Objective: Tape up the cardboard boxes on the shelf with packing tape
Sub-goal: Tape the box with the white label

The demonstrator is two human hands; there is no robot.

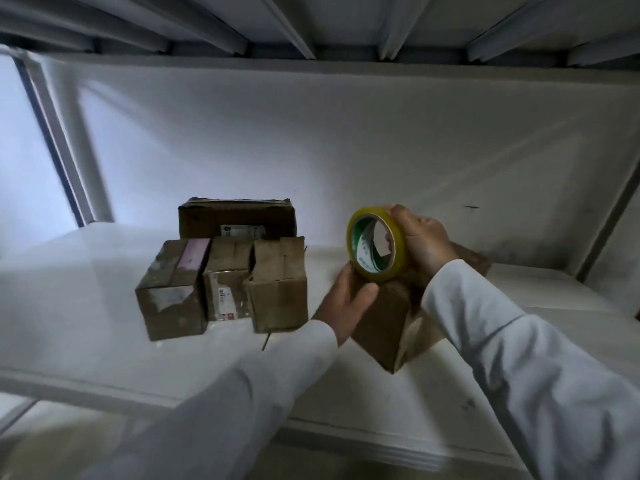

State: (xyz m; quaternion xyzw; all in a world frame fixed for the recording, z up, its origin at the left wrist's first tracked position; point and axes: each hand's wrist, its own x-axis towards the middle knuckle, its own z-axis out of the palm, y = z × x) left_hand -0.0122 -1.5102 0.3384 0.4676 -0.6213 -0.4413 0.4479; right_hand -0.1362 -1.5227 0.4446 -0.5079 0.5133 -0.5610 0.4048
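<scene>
- Right hand (420, 242) is gripping the tape roll (375, 244), holding it atop the cardboard box (384, 320).
- Left hand (348, 301) is grasping that box's left side, directly beneath the roll.
- Remaining boxes (221, 282) are sitting left of both hands.

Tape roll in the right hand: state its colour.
Yellow tape roll, with a green-and-white printed core, seen in the head view.
</scene>
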